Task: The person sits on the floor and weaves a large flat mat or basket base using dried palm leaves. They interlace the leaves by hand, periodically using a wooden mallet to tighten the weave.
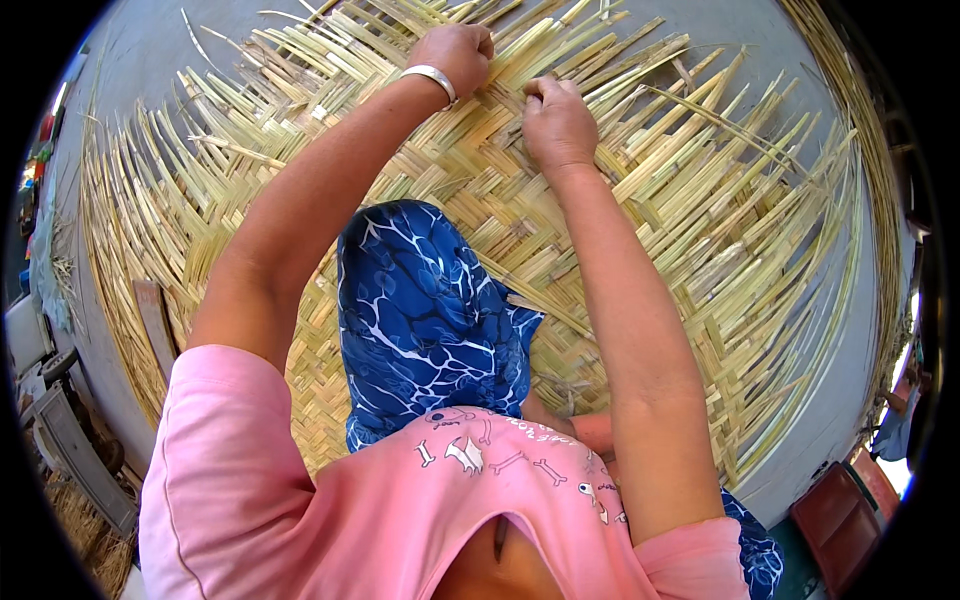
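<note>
A large woven mat of pale yellow bamboo strips [690, 200] lies flat under me, with loose strip ends fanning out at its far and right edges. My left hand [458, 52], with a silver bangle on the wrist, is closed on strips at the mat's far edge. My right hand [556, 120] presses down beside it, fingers curled on a strip [520, 100] in the weave. Both arms reach forward over the mat. My knee in blue patterned cloth [420, 310] rests on the woven part.
Grey concrete floor [130, 70] surrounds the mat. A flat wooden piece [155, 320] lies at the mat's left edge. Dry straw and grey objects [70, 440] sit at lower left. Reddish-brown boxes [840, 510] stand at lower right.
</note>
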Available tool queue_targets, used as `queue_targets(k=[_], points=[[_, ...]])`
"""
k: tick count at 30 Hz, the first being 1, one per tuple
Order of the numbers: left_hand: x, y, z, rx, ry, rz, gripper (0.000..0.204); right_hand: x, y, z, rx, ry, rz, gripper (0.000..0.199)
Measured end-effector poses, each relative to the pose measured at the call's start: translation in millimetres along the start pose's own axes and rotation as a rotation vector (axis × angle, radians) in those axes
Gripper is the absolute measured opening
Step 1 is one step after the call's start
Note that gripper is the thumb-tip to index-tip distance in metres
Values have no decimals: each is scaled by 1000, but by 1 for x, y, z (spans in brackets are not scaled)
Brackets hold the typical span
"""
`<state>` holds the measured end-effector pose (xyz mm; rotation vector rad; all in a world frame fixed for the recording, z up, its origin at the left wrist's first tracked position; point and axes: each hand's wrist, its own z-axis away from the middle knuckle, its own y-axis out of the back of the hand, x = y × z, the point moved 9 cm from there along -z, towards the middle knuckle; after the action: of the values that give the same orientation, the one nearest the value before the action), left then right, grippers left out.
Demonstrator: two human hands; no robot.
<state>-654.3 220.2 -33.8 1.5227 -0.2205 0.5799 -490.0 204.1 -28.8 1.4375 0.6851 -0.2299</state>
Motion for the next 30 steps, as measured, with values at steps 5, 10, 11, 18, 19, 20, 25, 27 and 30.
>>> queue_targets(k=[5,10,11,18,19,20,25,27,30], points=[[1,3,10,39,25,-159,19,-35,7,32,172,321,101,27],[19,17,46,79,-95,-220,40,-48,5,78,95,479,190,35],[34,17,56,175,-269,-263,45,-50,7,89,51,451,172,33],[48,-36,68,-75,-476,-488,53,-26,48,184,-79,432,109,35],[44,-39,67,-81,-469,-515,52,-17,56,197,-90,430,133,37],[45,-38,68,-85,-480,-537,52,-7,64,210,-104,397,150,38],[50,-34,73,-141,-474,-610,53,39,94,255,-101,319,319,40],[51,-35,77,-202,-435,-607,53,59,102,267,-56,259,368,34],[61,-30,91,-232,-418,-666,53,86,110,284,-37,181,401,27]])
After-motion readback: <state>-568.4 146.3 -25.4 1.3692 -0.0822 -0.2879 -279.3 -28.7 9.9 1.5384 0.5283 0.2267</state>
